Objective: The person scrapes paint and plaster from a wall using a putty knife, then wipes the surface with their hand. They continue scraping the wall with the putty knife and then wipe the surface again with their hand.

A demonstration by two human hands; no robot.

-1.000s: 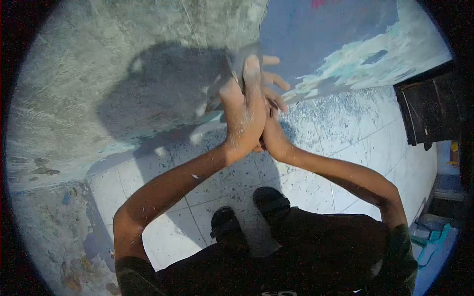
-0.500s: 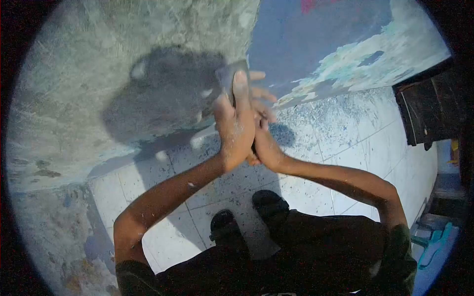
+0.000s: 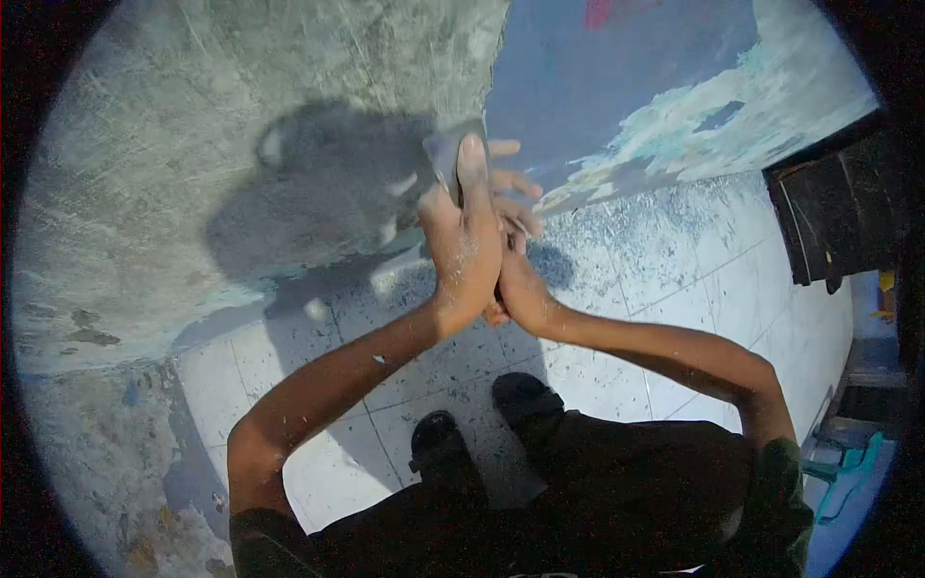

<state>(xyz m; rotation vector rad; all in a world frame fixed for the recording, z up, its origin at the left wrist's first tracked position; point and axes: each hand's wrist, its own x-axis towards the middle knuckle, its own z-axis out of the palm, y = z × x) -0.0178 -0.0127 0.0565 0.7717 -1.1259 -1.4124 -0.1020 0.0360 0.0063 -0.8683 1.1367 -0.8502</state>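
My left hand (image 3: 465, 255) is closed on a flat scraper (image 3: 443, 154), with one finger laid along its grey blade and the others spread beyond its right side. The blade lies against the bare grey wall (image 3: 289, 58), close to the edge where blue paint (image 3: 597, 87) begins. Just below, my right hand (image 3: 525, 289) is pressed against the left, its fingers curled round the lower end, where a bit of dark handle shows between the palms. Most of the handle is hidden. Pale dust coats the back of my left hand.
Paint flakes litter the white tiled floor (image 3: 674, 260) along the wall's foot. My dark shoes (image 3: 525, 400) stand on the tiles. A dark piece of furniture (image 3: 838, 202) is at the right, with a teal object (image 3: 848, 467) below it. Peeling paint (image 3: 694, 116) borders the blue area.
Both hands and the scraper have shifted very slightly down and right along the wall. The grip looks the same, and loose flakes near the left forearm have changed position.
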